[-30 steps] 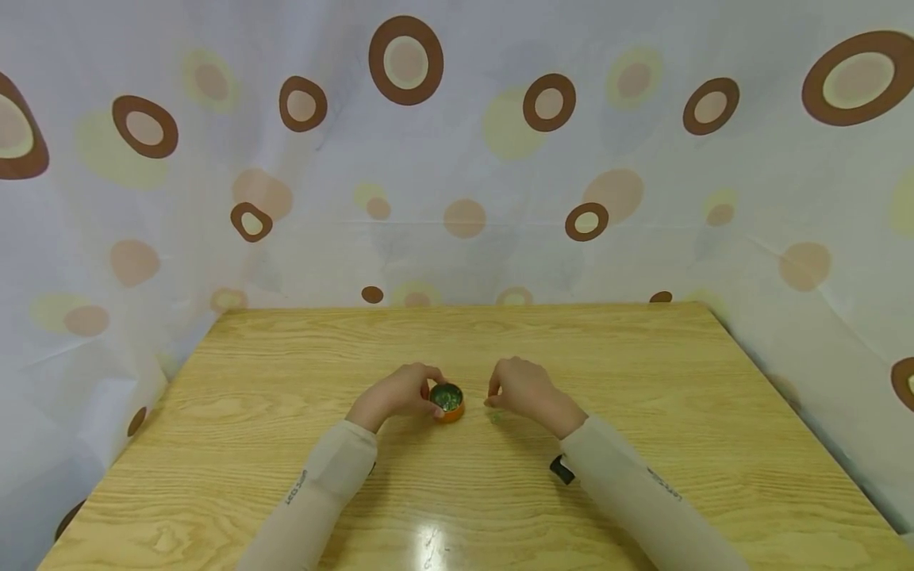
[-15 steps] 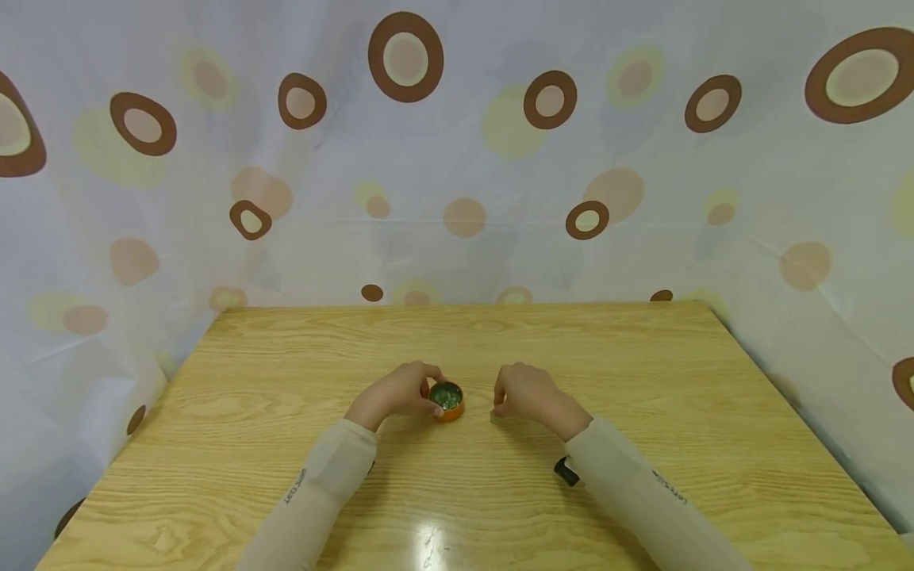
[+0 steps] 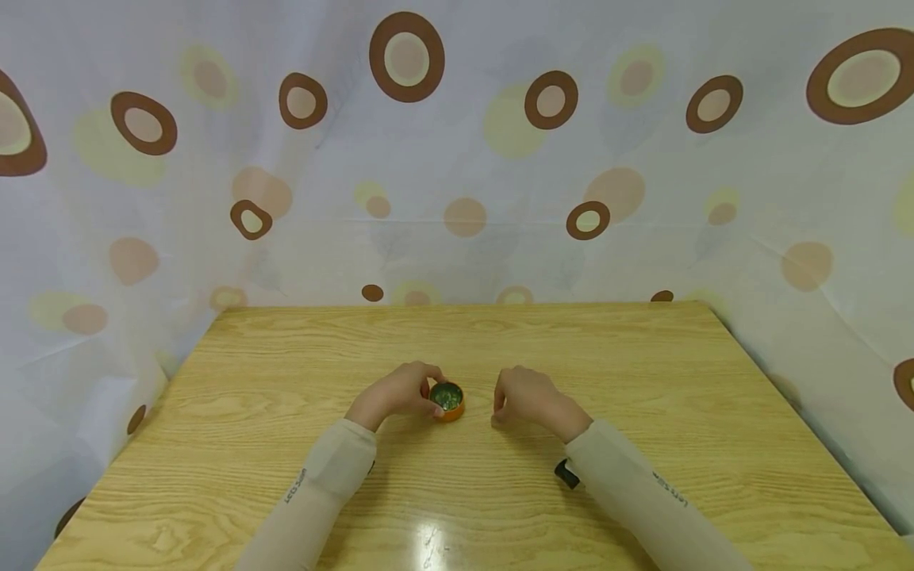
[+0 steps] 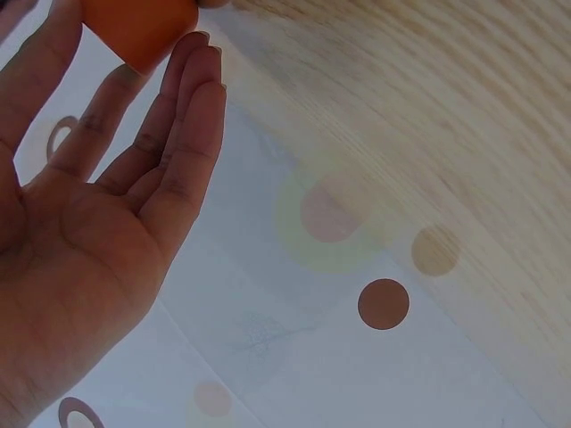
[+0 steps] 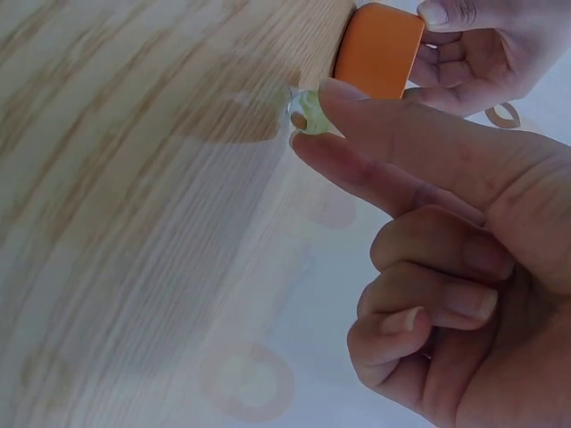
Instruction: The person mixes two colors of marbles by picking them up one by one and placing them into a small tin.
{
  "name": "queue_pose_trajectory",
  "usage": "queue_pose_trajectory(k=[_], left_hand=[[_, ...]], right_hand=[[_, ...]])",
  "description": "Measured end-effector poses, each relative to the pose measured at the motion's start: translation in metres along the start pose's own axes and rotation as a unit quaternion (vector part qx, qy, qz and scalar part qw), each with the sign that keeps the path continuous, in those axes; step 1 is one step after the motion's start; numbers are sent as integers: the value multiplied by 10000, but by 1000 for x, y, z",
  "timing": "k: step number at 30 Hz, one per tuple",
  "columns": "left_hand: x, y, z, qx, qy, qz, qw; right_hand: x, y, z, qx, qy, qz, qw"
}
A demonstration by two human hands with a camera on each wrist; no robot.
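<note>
A small round orange container [image 3: 451, 415] stands on the table, its dark interior holding shiny greenish bits too small to make out. My left hand [image 3: 401, 390] grips it from the left, thumb at the near side and a finger at the far side. In the left wrist view the orange wall [image 4: 147, 27] shows at the fingertips. To the container's right, my right hand [image 3: 527, 393] is low over the table. The right wrist view shows a clear glass marble [image 5: 308, 112] with a green swirl, pinched between thumb and forefinger, other fingers curled in. From the head view, the marble is hidden.
A light wooden table [image 3: 457, 341] lies under both hands. Behind it and along its sides hangs a pale curtain [image 3: 457, 159] with brown, peach and yellow rounds. A dark object [image 3: 567, 473] sits at the right sleeve's cuff.
The right hand has shifted slightly right and toward me, its fingertips closing over the marble, which was visible on the table before. The left hand and container have stayed put.
</note>
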State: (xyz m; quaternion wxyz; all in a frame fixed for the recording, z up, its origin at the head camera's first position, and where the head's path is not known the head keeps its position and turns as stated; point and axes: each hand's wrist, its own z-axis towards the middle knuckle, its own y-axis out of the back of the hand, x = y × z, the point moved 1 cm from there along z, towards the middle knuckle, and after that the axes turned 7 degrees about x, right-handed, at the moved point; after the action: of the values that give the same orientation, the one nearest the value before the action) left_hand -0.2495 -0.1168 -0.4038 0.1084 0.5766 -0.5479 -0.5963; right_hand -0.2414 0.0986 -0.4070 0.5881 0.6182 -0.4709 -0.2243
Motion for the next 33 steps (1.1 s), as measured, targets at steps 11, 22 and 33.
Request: queue_pose_trajectory(k=[11,22,33], left_hand=[[-1,2,0,3,-7,42,10000],[-3,4,-1,-20,33,98,9999],[1,0,3,4,16,70,10000]], right_hand=[[1,1,0,61,133,186,9997],[6,8,5,-208,293,24,9994],[20,11,12,-291,387,71,9988]])
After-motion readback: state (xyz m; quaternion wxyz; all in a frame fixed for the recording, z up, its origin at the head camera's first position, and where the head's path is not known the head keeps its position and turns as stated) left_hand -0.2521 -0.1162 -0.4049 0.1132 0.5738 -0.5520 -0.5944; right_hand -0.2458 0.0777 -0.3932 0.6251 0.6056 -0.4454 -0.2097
